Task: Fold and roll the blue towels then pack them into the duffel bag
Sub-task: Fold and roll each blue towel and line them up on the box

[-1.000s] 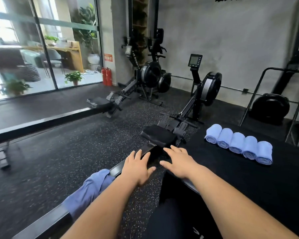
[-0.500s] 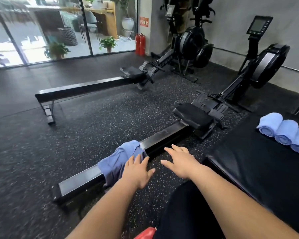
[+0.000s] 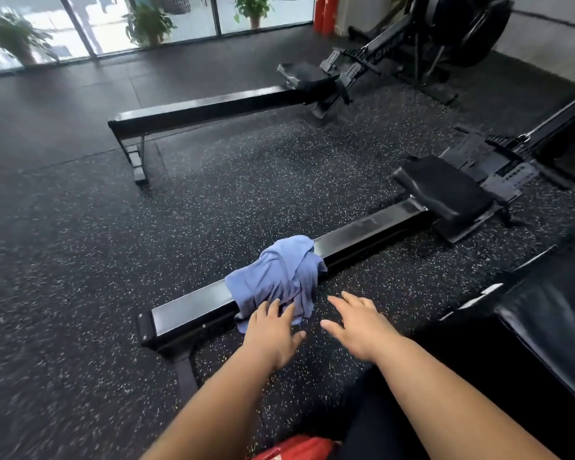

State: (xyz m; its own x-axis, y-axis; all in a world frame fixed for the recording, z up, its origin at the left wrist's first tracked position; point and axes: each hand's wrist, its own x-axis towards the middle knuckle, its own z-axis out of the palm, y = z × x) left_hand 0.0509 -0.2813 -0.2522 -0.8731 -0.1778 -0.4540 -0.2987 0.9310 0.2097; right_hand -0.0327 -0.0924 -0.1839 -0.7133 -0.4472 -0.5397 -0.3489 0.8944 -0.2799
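On the gym floor [image 3: 80,260], it's all dark rubber matting with light speckles. Two black rowing machines sit on it: the far rower [image 3: 213,109] runs across the upper part of the view, and the near rower [image 3: 372,232] lies diagonally through the middle, with its seat [image 3: 445,190] toward the right end of the rail. A black padded surface [image 3: 551,327] fills the right edge.

The blue towel [image 3: 276,277] is unfolded and all crumpled, draped over the near rower's rail close to its left end, with one side hanging down toward the floor.

The left hand [image 3: 273,336] is stretched out flat with fingers spread and the tips right at the towel's lower edge. It isn't gripping anything, and I can't tell if it actually touches. The right hand [image 3: 359,330] is just beside the towel over bare floor, fingers also loose and spread, holding nothing.

There's a sliver of something red [image 3: 296,451] at the bottom edge, can't tell what.
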